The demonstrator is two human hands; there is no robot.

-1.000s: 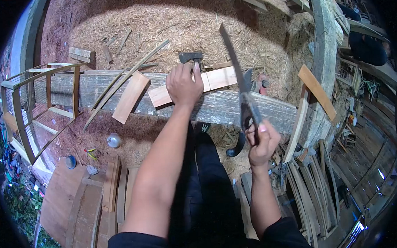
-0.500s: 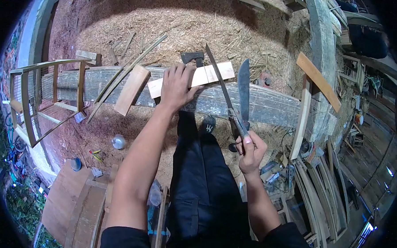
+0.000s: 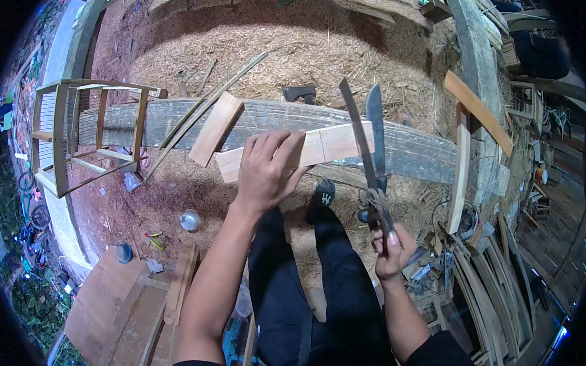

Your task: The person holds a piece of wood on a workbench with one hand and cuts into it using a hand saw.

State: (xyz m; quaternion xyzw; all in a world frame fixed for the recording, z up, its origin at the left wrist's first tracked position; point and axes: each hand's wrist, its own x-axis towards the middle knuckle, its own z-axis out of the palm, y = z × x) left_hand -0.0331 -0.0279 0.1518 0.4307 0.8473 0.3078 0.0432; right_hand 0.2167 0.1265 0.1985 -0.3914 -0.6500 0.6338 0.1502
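My left hand (image 3: 269,167) is closed around the left part of a pale wooden board (image 3: 340,145), which has a thin line drawn across it. The board is tilted slightly and overlaps the near edge of a weathered plank bench (image 3: 409,155). In my right hand (image 3: 394,249) is a saw (image 3: 357,124) with a long, narrow dark blade and a wrapped handle. Its blade crosses in front of the board's right end; whether they touch I cannot tell. A machete (image 3: 375,130) lies just right of the saw, partly behind the board.
On the bench lie a second wood block (image 3: 217,129) and long thin strips (image 3: 198,112). An axe head (image 3: 299,93) shows behind it. A slatted wooden frame (image 3: 59,137) stands left, and an orange-brown slat (image 3: 478,113) leans right. Wood shavings (image 3: 255,54) cover the ground.
The view has shifted, so the scene sits farther right. Relative to the bench, the board in my left hand has come nearer to me. My right hand still holds the saw, lower in view.
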